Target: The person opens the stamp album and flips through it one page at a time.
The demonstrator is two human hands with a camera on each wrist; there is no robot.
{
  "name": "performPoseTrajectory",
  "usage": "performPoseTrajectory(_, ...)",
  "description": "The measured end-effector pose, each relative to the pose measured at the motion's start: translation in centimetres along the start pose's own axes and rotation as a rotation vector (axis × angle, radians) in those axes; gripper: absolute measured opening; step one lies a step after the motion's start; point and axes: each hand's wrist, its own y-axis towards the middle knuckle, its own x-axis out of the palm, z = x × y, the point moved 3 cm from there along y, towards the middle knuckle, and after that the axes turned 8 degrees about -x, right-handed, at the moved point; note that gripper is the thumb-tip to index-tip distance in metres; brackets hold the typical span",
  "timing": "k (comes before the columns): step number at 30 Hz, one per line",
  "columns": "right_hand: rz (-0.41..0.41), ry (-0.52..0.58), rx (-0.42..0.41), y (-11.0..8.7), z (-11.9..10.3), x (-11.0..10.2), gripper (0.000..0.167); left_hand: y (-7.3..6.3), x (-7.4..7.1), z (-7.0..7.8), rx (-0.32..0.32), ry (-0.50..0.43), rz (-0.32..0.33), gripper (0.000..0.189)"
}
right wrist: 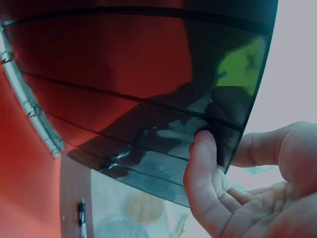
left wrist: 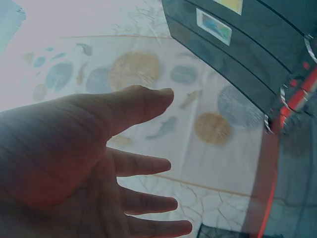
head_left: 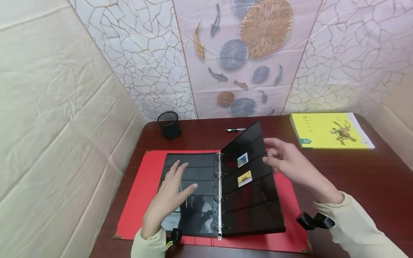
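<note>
A red ring binder (head_left: 138, 193) lies spread out on the table, with black pocket pages on both sides of its metal rings (head_left: 219, 186). My right hand (head_left: 292, 163) pinches the outer edge of a raised black stamp page (head_left: 253, 202); in the right wrist view thumb and finger (right wrist: 202, 158) are on opposite faces of it. Two small stamps sit in that page, one blue-green (head_left: 242, 160) and one yellow (head_left: 245, 178). Over the flat left page (head_left: 200, 175) hovers my left hand (head_left: 169, 197), its fingers spread and holding nothing.
Behind the binder stand a black mesh pen cup (head_left: 170, 127) at left and a pen (head_left: 235, 130) lying near the middle. A yellow book (head_left: 329, 130) rests at the table's back right. Patterned cloth walls (head_left: 155, 53) enclose the back and sides.
</note>
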Motion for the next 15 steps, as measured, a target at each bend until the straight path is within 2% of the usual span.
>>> performPoseTrajectory(8, 0.027, -0.015, -0.012, 1.6, -2.1, 0.2, 0.060, 0.1, -1.1, 3.2, 0.119, -0.049, 0.024, 0.074)
performPoseTrajectory(15, 0.029, 0.068, -0.014, 3.3, -3.6, 1.1, 0.060, -0.1, -1.7, 6.6, 0.217, -0.102, 0.032, 0.069)
